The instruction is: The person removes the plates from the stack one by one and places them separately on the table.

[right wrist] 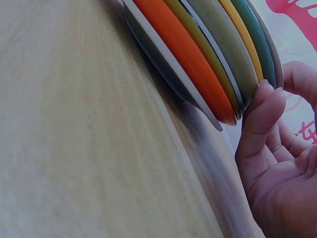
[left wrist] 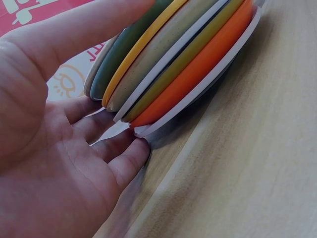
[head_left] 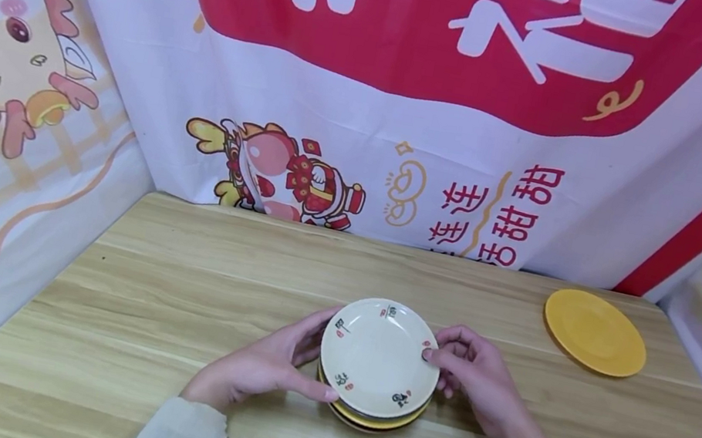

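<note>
A stack of several plates (head_left: pixel 380 357) stands on the wooden table, topped by a cream plate with small black and red drawings round its rim. Green, yellow, olive and orange plates (left wrist: pixel 185 79) show in its side in the left wrist view. My left hand (head_left: pixel 276 362) holds the stack's left side, thumb along the upper rim and fingers curled against the plate edges. At the right side, my right hand (head_left: pixel 475 370) grips the upper plates' edges between thumb and bent fingers; in the right wrist view its fingertips (right wrist: pixel 267 99) touch the rims near the top.
A single yellow plate (head_left: pixel 595 332) lies at the table's back right. Printed cloth (head_left: pixel 370 113) hangs behind the wooden table (head_left: pixel 112 333), with more cloth along its left and right sides.
</note>
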A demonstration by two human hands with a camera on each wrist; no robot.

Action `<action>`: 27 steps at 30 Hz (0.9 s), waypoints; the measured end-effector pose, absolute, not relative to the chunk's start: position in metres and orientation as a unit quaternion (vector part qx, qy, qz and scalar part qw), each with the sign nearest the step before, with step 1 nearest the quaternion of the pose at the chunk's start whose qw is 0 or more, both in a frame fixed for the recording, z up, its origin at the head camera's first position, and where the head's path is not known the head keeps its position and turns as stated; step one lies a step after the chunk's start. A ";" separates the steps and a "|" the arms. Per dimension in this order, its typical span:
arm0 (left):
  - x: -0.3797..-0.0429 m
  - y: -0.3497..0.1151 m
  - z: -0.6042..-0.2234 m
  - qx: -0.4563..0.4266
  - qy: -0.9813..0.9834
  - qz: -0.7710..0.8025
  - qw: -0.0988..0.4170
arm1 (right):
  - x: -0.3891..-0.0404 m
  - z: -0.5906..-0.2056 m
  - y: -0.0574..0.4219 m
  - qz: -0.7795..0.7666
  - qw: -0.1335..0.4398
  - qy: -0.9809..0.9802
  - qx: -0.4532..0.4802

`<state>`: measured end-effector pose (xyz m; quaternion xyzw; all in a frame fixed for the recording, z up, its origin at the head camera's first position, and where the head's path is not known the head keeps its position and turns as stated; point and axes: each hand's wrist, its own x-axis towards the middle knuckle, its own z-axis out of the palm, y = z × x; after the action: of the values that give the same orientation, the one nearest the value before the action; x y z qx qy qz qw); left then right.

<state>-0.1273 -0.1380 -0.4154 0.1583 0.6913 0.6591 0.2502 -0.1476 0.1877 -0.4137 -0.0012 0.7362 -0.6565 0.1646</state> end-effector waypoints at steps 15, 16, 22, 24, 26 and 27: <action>-0.126 -0.137 -0.414 0.156 0.695 0.657 0.248 | -0.148 -0.413 0.189 -0.649 0.156 0.744 -0.004; -0.127 -0.138 -0.415 0.158 0.694 0.657 0.248 | -0.148 -0.413 0.189 -0.649 0.155 0.745 -0.005; -0.127 -0.138 -0.415 0.162 0.691 0.660 0.248 | -0.148 -0.414 0.190 -0.647 0.151 0.748 -0.011; -0.127 -0.138 -0.415 0.161 0.690 0.660 0.249 | -0.148 -0.414 0.190 -0.645 0.147 0.749 -0.014; -0.127 -0.138 -0.415 0.160 0.690 0.660 0.250 | -0.148 -0.414 0.191 -0.645 0.143 0.751 -0.018; -0.127 -0.138 -0.415 0.160 0.689 0.661 0.251 | -0.147 -0.414 0.191 -0.644 0.141 0.751 -0.019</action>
<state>-0.1270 -0.1379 -0.4148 0.1595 0.6888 0.6613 0.2508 -0.1475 0.1909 -0.4137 -0.0195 0.7514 -0.6444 0.1409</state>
